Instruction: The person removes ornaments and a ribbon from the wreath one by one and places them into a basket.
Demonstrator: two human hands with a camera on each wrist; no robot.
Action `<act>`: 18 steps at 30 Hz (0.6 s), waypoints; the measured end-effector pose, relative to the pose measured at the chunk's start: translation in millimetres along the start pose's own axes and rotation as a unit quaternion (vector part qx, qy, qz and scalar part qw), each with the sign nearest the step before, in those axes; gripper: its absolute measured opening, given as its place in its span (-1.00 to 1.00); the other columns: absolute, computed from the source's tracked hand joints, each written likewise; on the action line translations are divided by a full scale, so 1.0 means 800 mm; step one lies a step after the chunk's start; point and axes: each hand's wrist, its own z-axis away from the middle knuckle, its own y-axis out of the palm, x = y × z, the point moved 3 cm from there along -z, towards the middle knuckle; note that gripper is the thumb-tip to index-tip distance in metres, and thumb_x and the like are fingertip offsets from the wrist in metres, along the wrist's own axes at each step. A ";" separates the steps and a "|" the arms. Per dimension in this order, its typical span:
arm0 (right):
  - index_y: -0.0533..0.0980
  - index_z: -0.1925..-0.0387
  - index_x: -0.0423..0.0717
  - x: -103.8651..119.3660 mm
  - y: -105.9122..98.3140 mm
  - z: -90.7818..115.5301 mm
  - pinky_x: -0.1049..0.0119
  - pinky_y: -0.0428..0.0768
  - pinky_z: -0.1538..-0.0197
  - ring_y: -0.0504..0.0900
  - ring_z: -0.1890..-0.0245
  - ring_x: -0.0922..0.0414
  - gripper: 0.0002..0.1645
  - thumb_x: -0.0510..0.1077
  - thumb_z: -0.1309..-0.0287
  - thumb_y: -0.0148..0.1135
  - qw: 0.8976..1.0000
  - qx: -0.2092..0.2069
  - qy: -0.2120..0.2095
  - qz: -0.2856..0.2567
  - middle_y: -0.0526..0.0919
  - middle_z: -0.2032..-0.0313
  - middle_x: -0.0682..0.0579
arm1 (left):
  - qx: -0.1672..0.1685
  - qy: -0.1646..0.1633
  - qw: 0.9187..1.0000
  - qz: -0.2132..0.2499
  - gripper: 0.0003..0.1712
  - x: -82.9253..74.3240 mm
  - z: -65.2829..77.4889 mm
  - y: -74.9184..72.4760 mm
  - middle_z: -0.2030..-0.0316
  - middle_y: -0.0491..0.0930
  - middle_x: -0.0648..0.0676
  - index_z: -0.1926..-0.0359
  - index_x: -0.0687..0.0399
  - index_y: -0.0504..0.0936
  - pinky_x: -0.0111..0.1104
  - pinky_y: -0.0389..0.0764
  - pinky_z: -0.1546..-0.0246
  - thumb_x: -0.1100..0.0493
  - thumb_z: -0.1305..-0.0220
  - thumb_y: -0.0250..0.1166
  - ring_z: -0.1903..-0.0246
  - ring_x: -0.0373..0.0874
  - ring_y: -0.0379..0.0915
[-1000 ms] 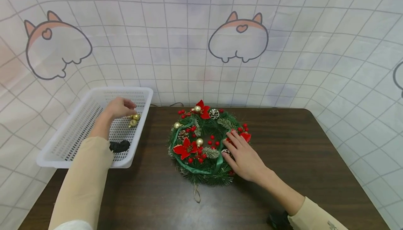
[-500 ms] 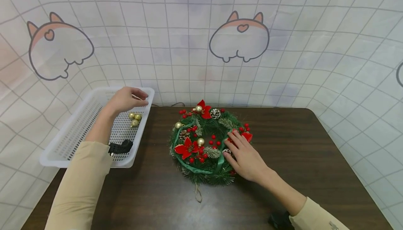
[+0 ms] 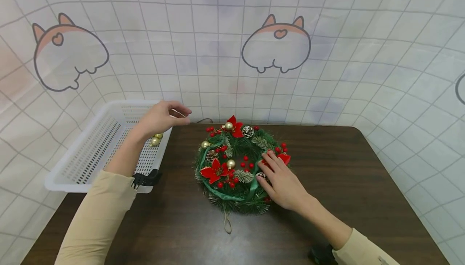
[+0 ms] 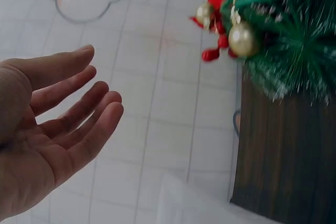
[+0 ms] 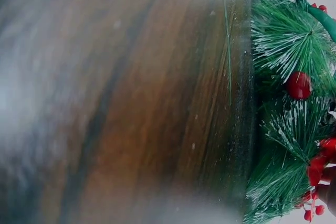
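A green wreath with red flowers, berries, pinecones and gold baubles lies on the dark table, a green ribbon around its top. My right hand rests on the wreath's right side with its fingers spread; only a fingertip shows at the edge of the right wrist view. My left hand is in the air over the right rim of the white basket. In the left wrist view its loosely bent fingers hold nothing. Small gold baubles sit in the basket, partly hidden below the left hand.
The brown table ends at the back against a white grid-patterned curtain. A twine loop sticks out from the wreath's front. Dark wrist straps show at both forearms.
My left hand has risen from beside the gold baubles and moved right, past the basket's rim. My right hand and the wreath have stayed in place.
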 end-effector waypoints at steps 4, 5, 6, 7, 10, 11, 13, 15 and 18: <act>0.45 -0.36 -0.31 0.000 0.000 -0.002 -0.11 0.08 -0.51 0.04 -0.55 -0.22 -0.35 0.11 -0.55 0.05 1.000 -0.001 -0.002 0.001 0.26 -0.48 -0.30 | 0.013 0.020 1.000 0.018 -0.63 -0.010 0.004 0.014 -0.06 0.66 0.17 -0.11 0.16 0.69 -0.05 0.58 -0.04 0.12 -0.35 0.44 -0.05 0.05 0.58; 0.45 -0.36 -0.31 0.000 0.000 -0.001 -0.11 0.08 -0.51 0.04 -0.55 -0.22 -0.35 0.11 -0.55 0.05 1.000 -0.002 -0.001 0.002 0.26 -0.48 -0.30 | 0.016 0.027 0.999 0.024 -0.64 -0.012 0.005 0.019 -0.05 0.67 0.16 -0.10 0.16 0.69 -0.07 0.58 -0.02 0.13 -0.34 0.44 -0.04 0.03 0.59; 0.45 -0.36 -0.31 0.000 0.000 -0.001 -0.11 0.07 -0.52 0.03 -0.55 -0.22 -0.35 0.11 -0.55 0.05 1.000 -0.002 -0.002 0.002 0.25 -0.48 -0.30 | 0.018 0.035 0.999 0.028 -0.66 -0.015 0.006 0.023 -0.03 0.68 0.15 -0.08 0.16 0.70 -0.08 0.59 -0.01 0.15 -0.34 0.45 -0.02 0.02 0.60; 0.45 -0.36 -0.31 0.000 0.000 -0.001 -0.11 0.07 -0.52 0.03 -0.55 -0.21 -0.35 0.11 -0.55 0.05 1.000 -0.003 -0.001 0.002 0.25 -0.48 -0.29 | 0.021 0.043 0.998 0.033 -0.66 -0.017 0.007 0.028 -0.03 0.68 0.14 -0.07 0.15 0.70 -0.10 0.59 0.00 0.16 -0.33 0.45 -0.01 0.01 0.60; 0.45 -0.36 -0.31 -0.001 0.001 -0.001 -0.11 0.07 -0.52 0.03 -0.55 -0.21 -0.35 0.11 -0.55 0.05 1.000 -0.004 -0.001 0.001 0.25 -0.48 -0.30 | 0.032 0.066 0.996 0.050 -0.69 -0.022 0.009 0.045 -0.03 0.69 0.11 -0.05 0.15 0.72 -0.13 0.60 0.02 0.19 -0.31 0.46 0.02 -0.02 0.61; 0.45 -0.37 -0.31 -0.001 0.001 -0.001 -0.11 0.08 -0.52 0.03 -0.55 -0.21 -0.34 0.11 -0.55 0.04 1.000 -0.004 0.000 0.000 0.25 -0.48 -0.30 | 0.038 0.072 0.995 0.060 -0.70 -0.024 0.011 0.051 -0.02 0.69 0.12 -0.04 0.16 0.71 -0.12 0.60 0.01 0.20 -0.31 0.46 0.02 -0.02 0.61; 0.45 -0.37 -0.31 0.000 0.001 -0.001 -0.11 0.08 -0.51 0.03 -0.55 -0.21 -0.35 0.12 -0.55 0.04 1.000 -0.003 0.001 -0.001 0.25 -0.48 -0.30 | 0.046 0.081 0.993 0.071 -0.71 -0.024 0.012 0.064 0.00 0.69 0.11 -0.03 0.15 0.72 -0.13 0.60 0.01 0.21 -0.32 0.45 0.04 -0.03 0.62; 0.45 -0.36 -0.30 0.000 0.002 -0.001 -0.12 0.08 -0.51 0.03 -0.55 -0.21 -0.35 0.12 -0.55 0.04 1.000 -0.003 0.003 -0.002 0.25 -0.48 -0.30 | 0.054 0.088 0.992 0.077 -0.72 -0.024 0.012 0.077 0.02 0.70 0.11 -0.03 0.15 0.72 -0.12 0.61 0.01 0.22 -0.32 0.45 0.06 -0.05 0.62; 0.46 -0.36 -0.30 0.001 0.002 0.000 -0.12 0.09 -0.51 0.03 -0.55 -0.21 -0.35 0.11 -0.55 0.04 1.000 -0.004 0.006 -0.002 0.25 -0.48 -0.30 | 0.066 0.093 0.991 0.074 -0.71 -0.022 0.010 0.095 0.02 0.69 0.15 -0.04 0.17 0.72 -0.11 0.60 -0.01 0.20 -0.33 0.44 0.07 -0.06 0.61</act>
